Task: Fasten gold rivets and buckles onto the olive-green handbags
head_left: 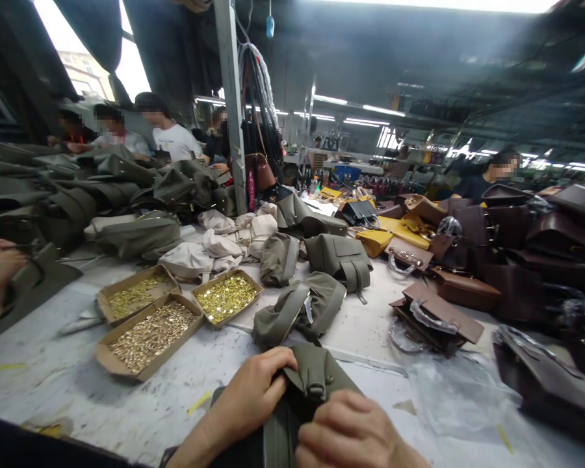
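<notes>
Left of strap tab (316,389), left hand (256,383) is pinching olive bag (280,432), seemingly light, supple, best held by its flap (311,361); lower right, right hand (348,430) is curling, grip unclear.

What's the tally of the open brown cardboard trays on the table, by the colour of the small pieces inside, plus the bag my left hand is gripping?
Brown cardboard trays with yellow-gold pieces: 2
Brown cardboard tray with copper-toned pieces: 1
Olive-green bag in left hand: 1
Total: 4
</notes>
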A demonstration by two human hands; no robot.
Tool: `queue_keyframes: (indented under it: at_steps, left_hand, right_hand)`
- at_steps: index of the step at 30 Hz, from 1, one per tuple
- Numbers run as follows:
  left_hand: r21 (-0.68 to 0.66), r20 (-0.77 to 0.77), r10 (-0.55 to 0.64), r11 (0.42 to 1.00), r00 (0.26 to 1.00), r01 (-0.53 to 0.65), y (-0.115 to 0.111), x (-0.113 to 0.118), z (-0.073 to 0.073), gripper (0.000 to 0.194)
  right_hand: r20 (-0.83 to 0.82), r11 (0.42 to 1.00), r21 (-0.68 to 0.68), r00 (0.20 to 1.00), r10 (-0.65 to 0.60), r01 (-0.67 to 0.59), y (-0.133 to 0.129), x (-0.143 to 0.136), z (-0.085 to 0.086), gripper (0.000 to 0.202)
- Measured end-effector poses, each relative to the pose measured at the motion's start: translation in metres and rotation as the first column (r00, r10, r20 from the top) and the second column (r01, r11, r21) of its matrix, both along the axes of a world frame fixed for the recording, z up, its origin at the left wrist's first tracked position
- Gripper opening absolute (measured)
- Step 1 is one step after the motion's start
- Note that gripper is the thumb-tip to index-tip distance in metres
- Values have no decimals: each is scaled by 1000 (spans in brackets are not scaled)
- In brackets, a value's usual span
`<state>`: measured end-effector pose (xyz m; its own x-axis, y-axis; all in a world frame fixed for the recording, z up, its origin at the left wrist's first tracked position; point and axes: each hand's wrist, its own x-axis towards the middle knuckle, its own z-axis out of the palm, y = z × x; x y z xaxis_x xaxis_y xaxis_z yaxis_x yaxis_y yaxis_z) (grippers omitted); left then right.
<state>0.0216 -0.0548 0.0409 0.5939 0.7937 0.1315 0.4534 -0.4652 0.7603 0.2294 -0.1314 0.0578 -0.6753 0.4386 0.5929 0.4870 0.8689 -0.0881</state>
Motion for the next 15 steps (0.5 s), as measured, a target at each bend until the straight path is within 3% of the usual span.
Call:
queue_keyframes:
  at_steps: [3, 5, 7, 10, 13, 15]
  left_hand:
    - [43, -67, 67, 997, 995, -64, -17, -13, 4, 41]
    - [56, -89, 94, 994, 992, -89, -25, -19, 7, 46]
    - [55, -97, 119, 992, 988, -114, -31, -21, 9, 49]
    - [51, -105, 148, 988, 983, -143, -33, -23, 12, 52]
    - [67, -89, 158, 986, 983, -152, -36, -25, 15, 53]
    - [79, -72, 167, 984, 983, -161, -40, -27, 18, 53]
  right_hand:
    - [33, 987, -28, 987, -157, 158, 36, 26, 40, 16]
    - [109, 971, -51, 967, -229, 235, 74, 32, 44, 15]
    - [271, 958, -67, 929, -251, 279, 115, 28, 28, 18]
    - [445, 970, -105, 883, -152, 220, 166, 8, -11, 43]
    - [479, 978, -134, 874, -78, 160, 193, -16, -40, 41]
    - [460, 978, -142, 885, -74, 155, 201, -26, -46, 30]
